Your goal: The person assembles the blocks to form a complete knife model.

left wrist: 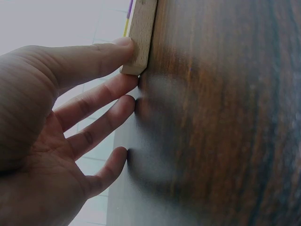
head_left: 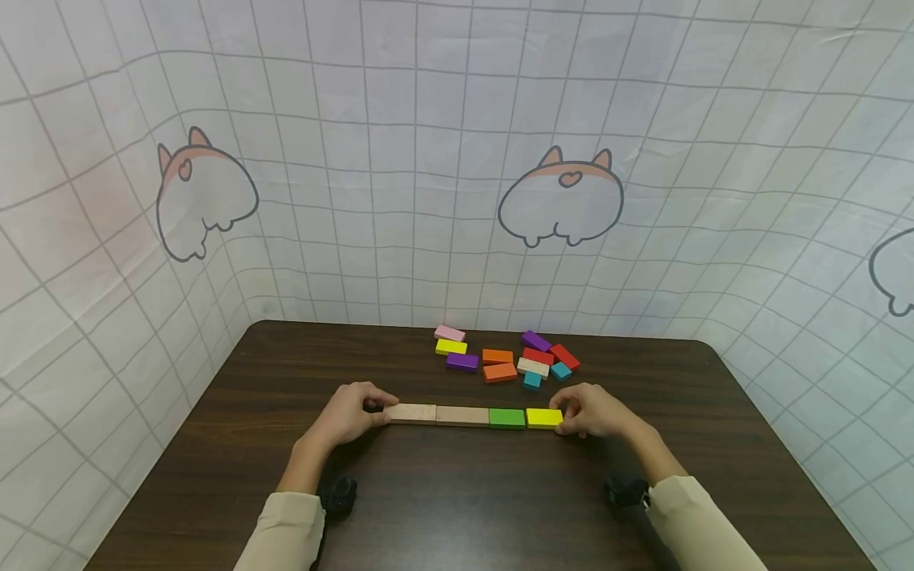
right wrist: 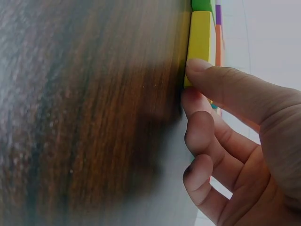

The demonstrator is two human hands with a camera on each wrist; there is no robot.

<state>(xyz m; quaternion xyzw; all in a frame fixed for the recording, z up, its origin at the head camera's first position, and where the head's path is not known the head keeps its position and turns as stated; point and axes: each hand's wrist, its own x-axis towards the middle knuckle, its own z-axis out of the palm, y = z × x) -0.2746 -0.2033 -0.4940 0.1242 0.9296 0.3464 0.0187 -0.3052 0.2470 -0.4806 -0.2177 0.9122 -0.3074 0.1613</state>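
A row of blocks lies end to end on the dark table: a plain wooden block [head_left: 414,413] at the left, a second plain wooden block [head_left: 462,416], a green block [head_left: 507,419] and a yellow block [head_left: 544,419]. With thumb and forefinger my left hand [head_left: 355,414] pinches the row's left end; the other fingers [left wrist: 106,125] spread near the tabletop. At the opposite end my right hand [head_left: 594,411] pinches the yellow block, also seen close up in the right wrist view, its thumb [right wrist: 202,66] on the block and the remaining fingers bent.
Behind the row lie loose blocks: pink [head_left: 450,333], yellow [head_left: 451,347], purple [head_left: 462,362], orange [head_left: 499,373], red [head_left: 565,356], white [head_left: 533,367] and teal [head_left: 531,381]. A white gridded cloth [head_left: 428,270] hangs behind the table [head_left: 443,500].
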